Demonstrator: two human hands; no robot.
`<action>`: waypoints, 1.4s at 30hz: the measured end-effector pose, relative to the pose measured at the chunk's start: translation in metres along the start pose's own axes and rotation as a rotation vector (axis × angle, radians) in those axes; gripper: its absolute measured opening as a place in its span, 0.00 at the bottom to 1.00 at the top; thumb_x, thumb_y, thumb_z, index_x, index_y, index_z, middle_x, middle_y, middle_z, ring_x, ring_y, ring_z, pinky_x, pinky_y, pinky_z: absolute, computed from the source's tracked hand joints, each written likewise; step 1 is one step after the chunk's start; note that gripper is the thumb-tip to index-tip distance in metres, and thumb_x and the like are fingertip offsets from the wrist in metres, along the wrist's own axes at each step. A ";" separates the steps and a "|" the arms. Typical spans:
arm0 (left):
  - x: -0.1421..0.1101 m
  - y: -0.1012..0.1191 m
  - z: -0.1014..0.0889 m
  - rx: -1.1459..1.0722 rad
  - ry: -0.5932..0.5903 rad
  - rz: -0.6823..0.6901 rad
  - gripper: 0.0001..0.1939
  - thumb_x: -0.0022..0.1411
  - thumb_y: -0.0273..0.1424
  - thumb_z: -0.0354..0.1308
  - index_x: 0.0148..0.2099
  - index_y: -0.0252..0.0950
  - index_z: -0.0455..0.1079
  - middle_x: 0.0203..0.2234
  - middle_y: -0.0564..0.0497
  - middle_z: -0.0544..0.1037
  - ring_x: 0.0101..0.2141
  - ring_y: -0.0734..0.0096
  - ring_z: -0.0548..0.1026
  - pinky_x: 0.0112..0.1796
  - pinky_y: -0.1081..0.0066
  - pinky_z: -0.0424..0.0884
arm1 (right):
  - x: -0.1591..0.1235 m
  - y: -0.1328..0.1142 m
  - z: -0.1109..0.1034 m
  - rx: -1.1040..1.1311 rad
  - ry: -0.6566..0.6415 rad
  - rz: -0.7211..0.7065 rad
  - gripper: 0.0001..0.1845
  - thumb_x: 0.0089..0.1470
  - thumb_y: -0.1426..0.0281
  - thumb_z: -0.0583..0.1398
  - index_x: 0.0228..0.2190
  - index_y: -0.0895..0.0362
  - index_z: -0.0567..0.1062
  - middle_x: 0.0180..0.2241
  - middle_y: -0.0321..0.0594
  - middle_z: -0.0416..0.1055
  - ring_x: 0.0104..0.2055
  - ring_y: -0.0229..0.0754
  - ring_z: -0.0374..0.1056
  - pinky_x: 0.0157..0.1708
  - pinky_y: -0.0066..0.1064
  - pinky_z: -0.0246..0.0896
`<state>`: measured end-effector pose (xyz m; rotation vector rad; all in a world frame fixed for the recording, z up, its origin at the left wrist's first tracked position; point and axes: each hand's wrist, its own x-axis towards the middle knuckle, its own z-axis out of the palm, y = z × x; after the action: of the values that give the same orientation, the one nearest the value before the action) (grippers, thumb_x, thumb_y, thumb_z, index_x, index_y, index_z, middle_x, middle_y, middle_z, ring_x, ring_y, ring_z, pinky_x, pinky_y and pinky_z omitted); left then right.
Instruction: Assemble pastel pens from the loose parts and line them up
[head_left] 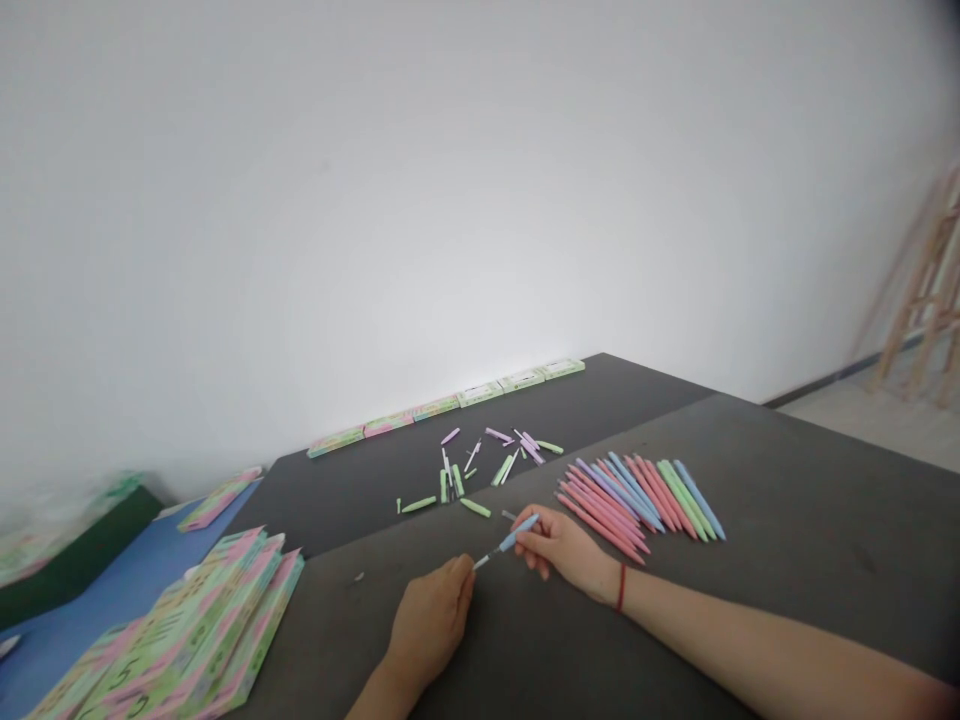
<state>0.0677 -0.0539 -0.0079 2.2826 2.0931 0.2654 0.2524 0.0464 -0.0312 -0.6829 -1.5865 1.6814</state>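
Observation:
My right hand (561,548) pinches a light blue pen barrel (519,532) between thumb and fingers. A thin white pen refill (484,562) with a dark part lies between that barrel and my left hand (435,615), whose fingertips are closed on its lower end. The refill lines up with the barrel's opening; how far it reaches inside is hidden. Beyond my hands, loose green barrel pieces (475,508), purple pen parts (531,447) and white refills (471,457) lie scattered. Right of my right hand is a row of pink, purple, blue and green pens (600,515).
Flat printed boxes (480,394) line the table's back edge by the wall. More printed boxes (202,620) are stacked at the left front. Behind them, a dark green container (82,555) stands on a blue surface (161,560). Wooden frames (926,290) stand far right.

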 end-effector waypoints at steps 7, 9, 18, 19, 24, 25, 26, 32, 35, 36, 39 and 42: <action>0.002 0.006 -0.002 0.063 -0.049 0.057 0.14 0.68 0.31 0.37 0.36 0.39 0.64 0.29 0.52 0.76 0.31 0.69 0.75 0.31 0.73 0.64 | -0.002 0.009 0.006 -0.185 -0.091 0.033 0.09 0.46 0.68 0.60 0.30 0.60 0.69 0.21 0.32 0.68 0.20 0.32 0.64 0.16 0.22 0.58; 0.004 0.010 -0.002 0.069 -0.068 0.079 0.13 0.67 0.31 0.39 0.36 0.39 0.64 0.30 0.51 0.77 0.32 0.68 0.76 0.32 0.73 0.64 | -0.003 0.010 0.006 -0.257 -0.112 0.040 0.07 0.46 0.70 0.60 0.30 0.60 0.71 0.19 0.31 0.66 0.19 0.32 0.63 0.17 0.21 0.58; 0.011 0.030 -0.001 0.065 -0.086 0.090 0.10 0.67 0.29 0.38 0.47 0.38 0.59 0.35 0.50 0.78 0.36 0.66 0.77 0.34 0.71 0.65 | -0.002 0.007 -0.009 -0.523 -0.101 -0.106 0.08 0.46 0.67 0.63 0.26 0.60 0.75 0.21 0.33 0.67 0.25 0.34 0.62 0.24 0.24 0.54; 0.012 0.029 0.000 0.065 -0.089 0.092 0.10 0.67 0.30 0.38 0.47 0.38 0.58 0.35 0.50 0.78 0.36 0.66 0.77 0.34 0.71 0.65 | -0.002 0.007 -0.009 -0.558 -0.098 -0.129 0.08 0.46 0.66 0.63 0.25 0.59 0.76 0.22 0.34 0.68 0.26 0.35 0.62 0.25 0.25 0.53; 0.012 0.024 0.003 0.074 -0.103 0.104 0.11 0.68 0.31 0.38 0.48 0.39 0.57 0.36 0.50 0.78 0.37 0.64 0.77 0.35 0.69 0.64 | -0.003 0.004 -0.009 -0.690 -0.106 -0.171 0.15 0.48 0.58 0.62 0.25 0.58 0.77 0.21 0.34 0.68 0.25 0.35 0.59 0.24 0.26 0.47; 0.012 0.023 0.003 0.076 -0.107 0.106 0.11 0.68 0.31 0.38 0.49 0.39 0.57 0.37 0.50 0.78 0.37 0.64 0.77 0.35 0.69 0.64 | -0.003 0.004 -0.009 -0.723 -0.123 -0.177 0.16 0.49 0.57 0.61 0.25 0.58 0.77 0.21 0.34 0.68 0.24 0.35 0.59 0.24 0.26 0.46; 0.012 0.023 0.003 0.079 -0.111 0.109 0.11 0.68 0.31 0.39 0.49 0.39 0.57 0.37 0.50 0.78 0.38 0.64 0.77 0.35 0.69 0.64 | -0.003 0.003 -0.009 -0.758 -0.145 -0.180 0.18 0.51 0.56 0.59 0.25 0.58 0.76 0.20 0.34 0.68 0.24 0.35 0.59 0.23 0.26 0.46; 0.013 0.023 0.002 0.118 -0.125 0.106 0.10 0.68 0.33 0.38 0.45 0.40 0.59 0.35 0.50 0.78 0.36 0.63 0.77 0.33 0.70 0.63 | -0.006 -0.005 -0.010 -0.868 -0.225 -0.204 0.17 0.55 0.57 0.56 0.29 0.57 0.76 0.24 0.35 0.71 0.27 0.36 0.63 0.24 0.25 0.48; 0.014 0.021 0.002 0.144 -0.118 0.085 0.10 0.68 0.32 0.38 0.43 0.40 0.60 0.33 0.49 0.78 0.34 0.62 0.77 0.31 0.70 0.63 | -0.009 -0.006 -0.010 -0.853 -0.198 -0.237 0.17 0.47 0.61 0.63 0.39 0.56 0.73 0.29 0.35 0.72 0.29 0.36 0.64 0.26 0.24 0.49; 0.013 0.021 0.002 0.151 -0.115 0.080 0.10 0.68 0.32 0.38 0.43 0.40 0.60 0.33 0.49 0.78 0.34 0.62 0.77 0.30 0.70 0.63 | -0.009 -0.006 -0.010 -0.852 -0.181 -0.242 0.18 0.46 0.64 0.64 0.40 0.56 0.72 0.29 0.35 0.72 0.29 0.36 0.64 0.26 0.24 0.50; 0.012 0.020 0.002 0.162 -0.107 0.080 0.09 0.67 0.32 0.39 0.43 0.40 0.60 0.33 0.49 0.78 0.34 0.62 0.77 0.31 0.70 0.63 | -0.009 -0.007 -0.010 -0.852 -0.151 -0.231 0.09 0.50 0.68 0.61 0.35 0.56 0.72 0.28 0.35 0.72 0.28 0.35 0.64 0.27 0.24 0.50; 0.012 0.021 0.000 0.160 -0.105 0.093 0.10 0.68 0.33 0.38 0.44 0.40 0.59 0.34 0.50 0.78 0.35 0.63 0.76 0.32 0.70 0.63 | -0.008 -0.009 -0.009 -0.833 -0.194 -0.175 0.12 0.57 0.66 0.55 0.26 0.58 0.71 0.20 0.33 0.69 0.24 0.34 0.62 0.26 0.24 0.50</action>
<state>0.0896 -0.0443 -0.0041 2.4273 2.0284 -0.0214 0.2658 0.0458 -0.0244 -0.7507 -2.4291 0.9353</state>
